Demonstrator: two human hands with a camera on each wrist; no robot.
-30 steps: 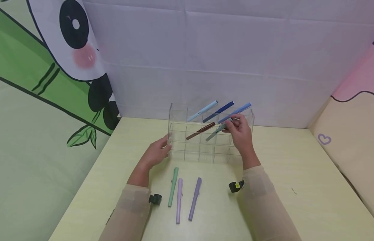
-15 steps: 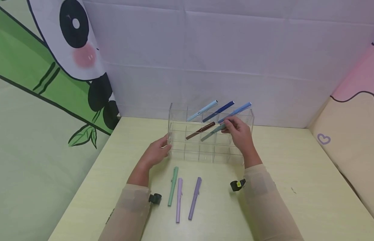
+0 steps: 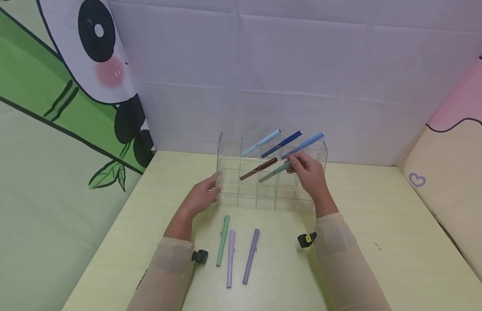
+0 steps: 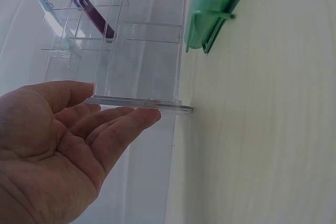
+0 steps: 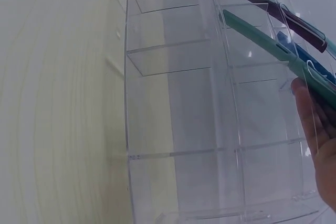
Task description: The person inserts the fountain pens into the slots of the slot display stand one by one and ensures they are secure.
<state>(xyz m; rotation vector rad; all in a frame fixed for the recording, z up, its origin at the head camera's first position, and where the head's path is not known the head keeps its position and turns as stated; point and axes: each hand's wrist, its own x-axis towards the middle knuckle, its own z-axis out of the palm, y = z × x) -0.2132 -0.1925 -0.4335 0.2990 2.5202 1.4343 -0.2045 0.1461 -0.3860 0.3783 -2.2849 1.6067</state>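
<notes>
A clear acrylic pen rack [image 3: 246, 196] with tiered compartments stands on the table. My left hand [image 3: 202, 196] grips its left side wall; in the left wrist view the fingers [image 4: 123, 129] lie along the outside of the clear panel. With thumb and fingers my right hand [image 3: 309, 172] pinches the upper end of a grey-green pen [image 3: 273, 172], which leans in a middle-tier compartment. To its left a brown pen [image 3: 258, 169] leans in the same tier. Behind, a light blue pen [image 3: 262, 142], a dark blue pen [image 3: 281, 144] and a blue pen [image 3: 305, 144] lean in the back tier.
In front of the rack lie a green pen [image 3: 223, 240], a light purple pen [image 3: 231, 259] and a purple pen [image 3: 251, 257] on the pale wooden table [image 3: 381, 207]. A white cloth wall [image 3: 303, 65] rises behind, with printed side panels left and right.
The grey-green pen's lower end has shifted slightly left and settled in the middle tier, the right hand still holding its upper end. The left hand stays on the rack.
</notes>
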